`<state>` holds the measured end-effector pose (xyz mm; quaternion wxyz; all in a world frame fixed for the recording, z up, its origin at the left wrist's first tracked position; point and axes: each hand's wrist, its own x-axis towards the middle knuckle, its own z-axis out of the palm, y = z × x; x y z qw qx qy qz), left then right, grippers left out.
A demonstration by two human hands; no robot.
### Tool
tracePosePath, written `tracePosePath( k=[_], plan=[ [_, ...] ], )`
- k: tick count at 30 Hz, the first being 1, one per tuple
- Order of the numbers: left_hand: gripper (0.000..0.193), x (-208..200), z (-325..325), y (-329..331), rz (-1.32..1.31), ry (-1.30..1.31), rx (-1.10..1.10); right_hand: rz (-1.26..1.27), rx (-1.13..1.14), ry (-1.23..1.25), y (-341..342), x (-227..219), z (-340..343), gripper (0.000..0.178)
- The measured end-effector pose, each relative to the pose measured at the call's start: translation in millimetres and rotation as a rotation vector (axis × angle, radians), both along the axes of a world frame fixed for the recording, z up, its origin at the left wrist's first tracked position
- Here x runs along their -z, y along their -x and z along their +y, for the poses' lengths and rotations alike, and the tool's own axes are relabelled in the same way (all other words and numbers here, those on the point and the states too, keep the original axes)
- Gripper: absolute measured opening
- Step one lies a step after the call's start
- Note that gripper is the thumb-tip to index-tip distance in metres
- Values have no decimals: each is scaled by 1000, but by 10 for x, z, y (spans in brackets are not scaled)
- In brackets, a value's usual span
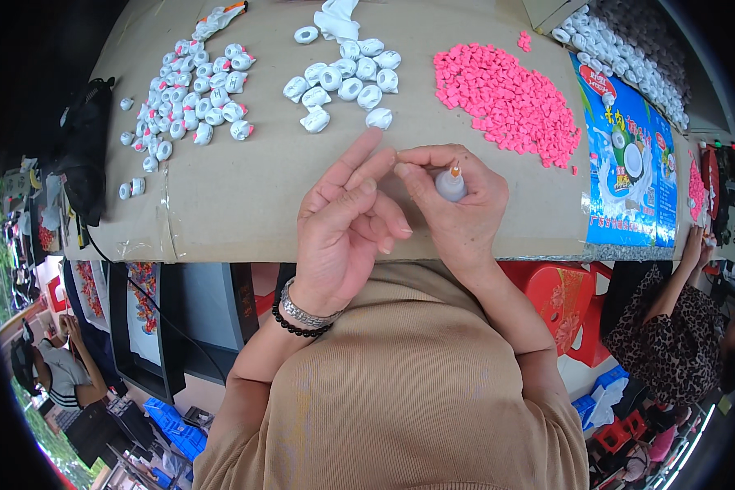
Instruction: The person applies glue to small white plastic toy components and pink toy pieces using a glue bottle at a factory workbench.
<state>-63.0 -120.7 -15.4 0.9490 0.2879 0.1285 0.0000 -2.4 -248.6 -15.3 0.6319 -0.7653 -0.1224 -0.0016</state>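
My left hand [332, 233] is palm up above the table's near edge, index and middle fingers stretched out and the others loosely bent. Nothing shows in it. My right hand [469, 214] wraps round a small squeeze bottle [451, 188] with a whitish body and an orange-tinted nozzle pointing away from me. Its thumb and forefinger come together against my left fingertips; anything tiny between them is too small to make out. Just beyond the left fingertips lies a small white rounded piece [379, 118]. Farther off is a group of similar white pieces [330, 77].
To the left lie white pieces with pink bits [219, 96]. A heap of small pink pieces [506, 102] spreads right of centre, beside a blue printed sheet [629, 163]. More white pieces [621, 61] fill the far right corner. A red stool [559, 302] stands below; co-workers sit on both sides.
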Motion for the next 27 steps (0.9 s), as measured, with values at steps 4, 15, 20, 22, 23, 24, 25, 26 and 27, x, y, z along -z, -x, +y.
tracePosePath(
  k=[4,15,20,22,23,24,25,26,27],
  plan=[
    [54,-46,-24,10,17,-22,14,-29,8,-24,16,28,15,12],
    [57,-95,-135,63,-3,-23,28,-408,37,-30,10,117,7,16],
    [56,-87,-128,78,3,-20,22,-437,-7,-26,-7,143,-3,17],
    [56,-91,-111,72,9,-6,18,-427,-27,-36,-9,133,-14,16],
    [55,-99,-96,64,7,74,24,-317,-21,-56,3,109,-26,16],
    [55,-103,-82,57,5,154,30,-206,-15,-75,13,83,-33,15],
    [55,-97,-68,50,5,154,29,-207,-16,-75,20,53,-36,15],
    [55,-86,-55,43,-6,245,35,-166,-1,-80,25,20,-39,15],
    [54,-81,-40,43,-16,334,40,-125,13,-86,23,-9,-34,15]
  ],
)
